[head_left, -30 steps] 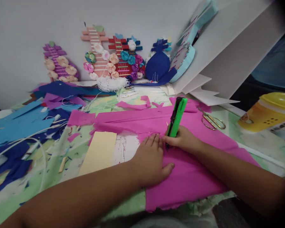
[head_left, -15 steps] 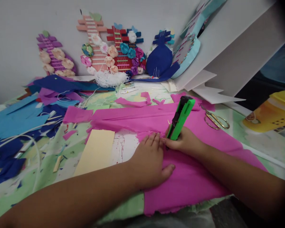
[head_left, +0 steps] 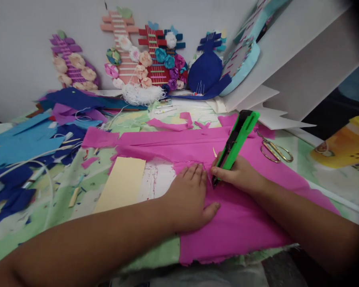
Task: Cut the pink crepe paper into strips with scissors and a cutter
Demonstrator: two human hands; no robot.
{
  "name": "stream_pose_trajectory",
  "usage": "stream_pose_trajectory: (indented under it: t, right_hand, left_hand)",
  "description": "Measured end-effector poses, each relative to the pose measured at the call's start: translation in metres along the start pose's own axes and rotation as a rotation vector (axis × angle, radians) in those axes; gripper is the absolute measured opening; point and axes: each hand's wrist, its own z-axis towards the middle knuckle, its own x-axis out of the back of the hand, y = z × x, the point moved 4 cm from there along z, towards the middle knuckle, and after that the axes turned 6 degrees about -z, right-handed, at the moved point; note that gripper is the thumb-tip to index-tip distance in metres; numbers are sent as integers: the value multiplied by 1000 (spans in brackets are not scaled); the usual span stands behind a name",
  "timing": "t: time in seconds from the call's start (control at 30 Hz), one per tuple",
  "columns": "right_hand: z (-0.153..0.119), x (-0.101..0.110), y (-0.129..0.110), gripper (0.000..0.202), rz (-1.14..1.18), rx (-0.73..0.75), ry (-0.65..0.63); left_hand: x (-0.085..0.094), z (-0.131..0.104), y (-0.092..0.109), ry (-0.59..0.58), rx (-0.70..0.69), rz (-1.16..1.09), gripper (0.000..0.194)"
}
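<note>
A large sheet of pink fabric [head_left: 245,223] lies over the table and over part of a white board [head_left: 160,179]. My left hand [head_left: 190,199] rests flat on the pink fabric, fingers stretched out, thumb pointing right. Just to its right, my right hand [head_left: 235,173] is wrapped round a green and black utility knife [head_left: 237,139], held tilted with its tip down at the fabric. A cream-coloured card [head_left: 122,181] lies on the board's left side. Pink strips [head_left: 173,137] stretch along the fabric's far edge.
Gold-handled scissors [head_left: 277,150] lie at the right, short of a yellow container [head_left: 344,143]. Blue fabric pieces [head_left: 26,137] and a white cable [head_left: 49,179] cover the left. Decorated instrument-shaped crafts [head_left: 206,69] lean on the back wall beside white boards [head_left: 299,56].
The knife in my right hand has moved slightly right and leans further right, and its tip now shows. My left hand stays pressed on the fabric. The view has shifted slightly.
</note>
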Motion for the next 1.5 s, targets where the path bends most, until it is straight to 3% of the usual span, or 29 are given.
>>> stream_pose_trajectory:
  t: [0.23, 0.7, 0.83, 1.0, 1.2, 1.37, 1.5]
  right_hand:
    - [-4, -6, -6, 19, -77, 17, -41]
    - [-10, -10, -12, 18, -221, 52, 32]
    - [-12, -13, -13, 14, -202, 88, -17]
    - [-8, -10, -10, 17, -144, -16, -15]
    - [-1, -10, 1, 22, 75, -156, -130]
    - [1, -2, 6, 25, 173, -193, 32]
    - [-14, -1, -6, 16, -69, -190, 153]
  left_hand:
    - [1, 1, 0, -19, 18, -29, 76]
    - [-1, 0, -2, -6, 24, -54, 76]
    - [-1, 1, -2, -6, 28, -62, 78]
    - [-1, 1, -1, -7, 16, -49, 77]
    - [-1, 1, -2, -4, 7, -21, 82]
    - [-3, 1, -1, 10, -6, -16, 82]
    - [-2, 0, -2, 42, -14, -16, 81]
